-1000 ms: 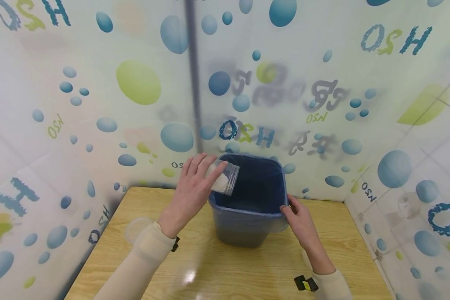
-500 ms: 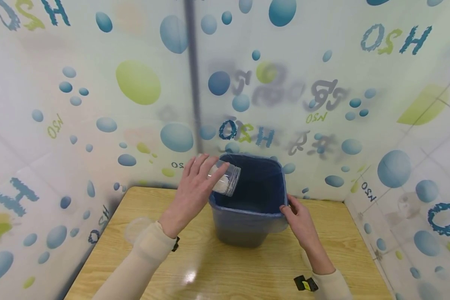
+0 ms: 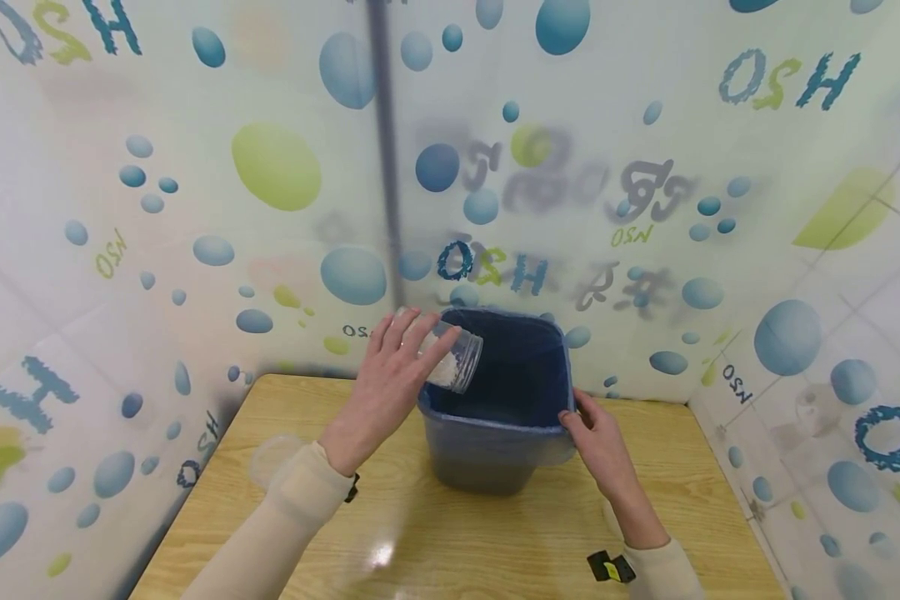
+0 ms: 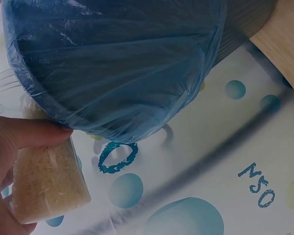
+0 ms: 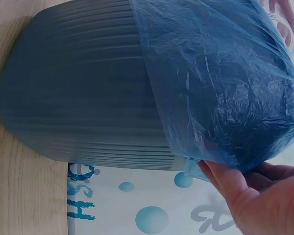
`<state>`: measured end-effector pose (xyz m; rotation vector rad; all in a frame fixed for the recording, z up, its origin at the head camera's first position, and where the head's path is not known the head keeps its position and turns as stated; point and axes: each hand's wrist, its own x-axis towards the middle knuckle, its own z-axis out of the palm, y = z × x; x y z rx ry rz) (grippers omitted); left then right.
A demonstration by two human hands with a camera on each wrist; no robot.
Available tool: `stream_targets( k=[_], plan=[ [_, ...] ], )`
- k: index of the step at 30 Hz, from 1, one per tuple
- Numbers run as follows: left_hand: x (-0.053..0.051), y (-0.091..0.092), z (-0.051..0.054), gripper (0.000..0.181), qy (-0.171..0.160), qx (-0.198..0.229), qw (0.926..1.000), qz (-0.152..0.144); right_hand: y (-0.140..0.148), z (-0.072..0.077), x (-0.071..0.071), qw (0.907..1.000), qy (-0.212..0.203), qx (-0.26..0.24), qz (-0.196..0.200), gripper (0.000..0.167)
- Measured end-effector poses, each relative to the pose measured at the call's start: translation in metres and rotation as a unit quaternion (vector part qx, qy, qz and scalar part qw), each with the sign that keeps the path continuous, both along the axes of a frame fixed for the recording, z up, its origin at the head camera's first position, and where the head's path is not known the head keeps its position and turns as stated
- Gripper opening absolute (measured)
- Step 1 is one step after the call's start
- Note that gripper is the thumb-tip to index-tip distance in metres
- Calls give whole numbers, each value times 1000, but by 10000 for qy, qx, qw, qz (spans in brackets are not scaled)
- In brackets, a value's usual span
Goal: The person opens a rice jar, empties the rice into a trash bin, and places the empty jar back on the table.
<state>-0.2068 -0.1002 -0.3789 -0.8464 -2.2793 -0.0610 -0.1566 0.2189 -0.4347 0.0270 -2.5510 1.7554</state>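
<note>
My left hand (image 3: 382, 387) grips a clear jar (image 3: 446, 372) holding white, rice-like grains (image 4: 51, 178). The jar lies tilted at the left rim of a grey-blue trash bin (image 3: 480, 458), its uncapped mouth pointing right, over the opening. A thin blue plastic bag (image 5: 220, 73) lines the bin and folds down over its outside. At the bin's front right corner, my right hand (image 3: 600, 442) pinches the bag-covered rim between thumb and fingers. Whether any grains are inside the dark bin cannot be seen.
The bin stands on a wooden table (image 3: 390, 533) near its back edge. A clear round lid (image 3: 270, 461) lies to the left, partly behind my left sleeve. A patterned curtain (image 3: 277, 242) encloses the back and sides.
The jar has shifted slightly right over the bin, and the grains inside it have moved a little. My left fingers follow it; the right hand stays on the rim.
</note>
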Motion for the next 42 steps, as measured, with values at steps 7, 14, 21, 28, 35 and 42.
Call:
stream_targets(
  k=[7,14,21,28,35,42],
  plan=[
    [1,1,0,74,-26,-158,9998,102,0,0,1,10000,-26,-52,26,53],
    [1,0,0,74,65,-86,9999,29,0,1,0,10000,16,-47,3,53],
    [1,0,1,74,34,8,10000,-43,0,1,0,10000,17,-41,38,53],
    [1,0,0,74,45,25,10000,-32,0,0,-1,10000,-31,22,52,54],
    [0,-1,-1,74,90,111,9999,-44,0,0,-1,10000,-21,41,45,53],
    [0,-2,0,76,69,196,9998,36,0,0,0,10000,-16,-5,21,53]
  ],
)
